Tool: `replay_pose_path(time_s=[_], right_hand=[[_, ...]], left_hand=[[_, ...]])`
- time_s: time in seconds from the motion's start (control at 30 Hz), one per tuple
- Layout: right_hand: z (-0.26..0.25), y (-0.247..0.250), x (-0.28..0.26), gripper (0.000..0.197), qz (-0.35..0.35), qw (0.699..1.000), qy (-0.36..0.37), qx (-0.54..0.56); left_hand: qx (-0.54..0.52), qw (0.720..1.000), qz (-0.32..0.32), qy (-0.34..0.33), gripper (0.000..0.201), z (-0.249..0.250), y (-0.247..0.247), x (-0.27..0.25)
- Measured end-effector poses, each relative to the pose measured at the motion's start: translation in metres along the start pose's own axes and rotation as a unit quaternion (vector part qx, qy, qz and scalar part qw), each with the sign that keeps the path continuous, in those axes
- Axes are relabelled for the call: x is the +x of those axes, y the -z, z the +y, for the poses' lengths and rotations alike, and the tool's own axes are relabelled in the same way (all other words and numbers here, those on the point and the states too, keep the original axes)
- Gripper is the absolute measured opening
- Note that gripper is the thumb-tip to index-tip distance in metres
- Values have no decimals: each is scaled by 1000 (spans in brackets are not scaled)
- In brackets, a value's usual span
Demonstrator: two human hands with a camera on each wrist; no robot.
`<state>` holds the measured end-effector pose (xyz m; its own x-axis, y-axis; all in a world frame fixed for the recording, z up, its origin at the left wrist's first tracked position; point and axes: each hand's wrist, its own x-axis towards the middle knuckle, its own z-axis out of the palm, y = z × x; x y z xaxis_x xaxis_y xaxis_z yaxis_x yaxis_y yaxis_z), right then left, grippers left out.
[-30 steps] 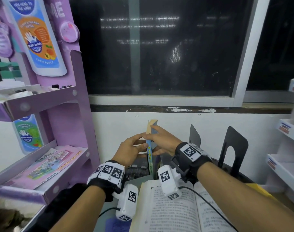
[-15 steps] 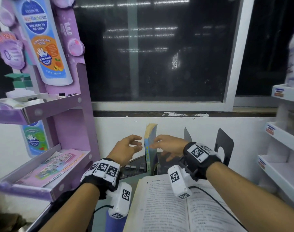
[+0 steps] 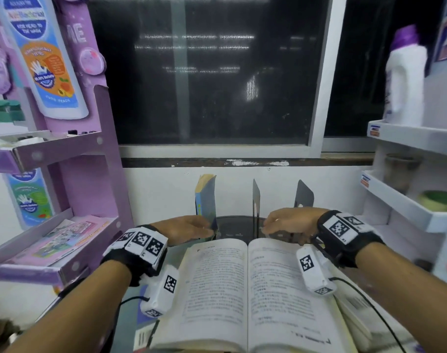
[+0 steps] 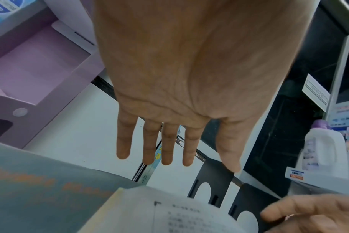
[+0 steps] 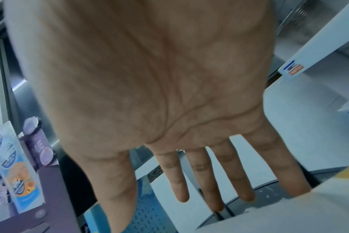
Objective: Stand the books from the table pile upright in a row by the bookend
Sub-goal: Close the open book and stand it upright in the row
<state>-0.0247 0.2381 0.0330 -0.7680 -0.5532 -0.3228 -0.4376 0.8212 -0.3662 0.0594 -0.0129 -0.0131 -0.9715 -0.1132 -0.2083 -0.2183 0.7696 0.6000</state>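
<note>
A thin blue book stands upright on the dark round table, left of two black metal bookends. My left hand hovers palm down by the foot of that book, fingers straight, holding nothing; whether it touches the book I cannot tell. My right hand is spread flat in front of the bookends, also holding nothing. An open book lies on top of the pile nearest me. The left wrist view shows the blue book and a bookend beyond my fingers.
A purple cardboard display shelf stands close on the left. White shelves with a white bottle are on the right. A white wall and dark window lie behind the table. More books lie under the open one.
Both hands have let go of the blue book and dropped down and apart to the far edge of the open book. The blue book stays standing.
</note>
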Motion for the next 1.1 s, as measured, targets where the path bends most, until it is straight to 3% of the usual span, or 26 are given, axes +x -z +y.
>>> replay_pose_path(time_s=[0.1,0.23,0.33,0.4,0.67,0.83,1.1], right_hand=[[16,-3,-12,59,-12,1000,-13,-9],[31,-8,-23,54,-24,999,-31,-8],[39,-13,-22,55,-21,999,-34,9],[43,-16,-21,59,-14,999,-30,12],[42,-20,-15,56,-15,999,-26,-35],[48,-24,-3,46,-10,999,-28,-13],[55,-22,4,45,-7,1000,-11,23]], left_hand=[[6,999,-48,9,50,-2,-9,-5],[-34,997,-68,4,57,-6,-20,-7],[-49,997,-52,17,105,-25,-27,5],[-29,998,-49,27,115,-33,-29,14],[107,994,-5,39,61,-10,-30,-4],[162,985,-12,49,59,-7,-30,-6],[78,996,9,32,32,-14,-26,-2]])
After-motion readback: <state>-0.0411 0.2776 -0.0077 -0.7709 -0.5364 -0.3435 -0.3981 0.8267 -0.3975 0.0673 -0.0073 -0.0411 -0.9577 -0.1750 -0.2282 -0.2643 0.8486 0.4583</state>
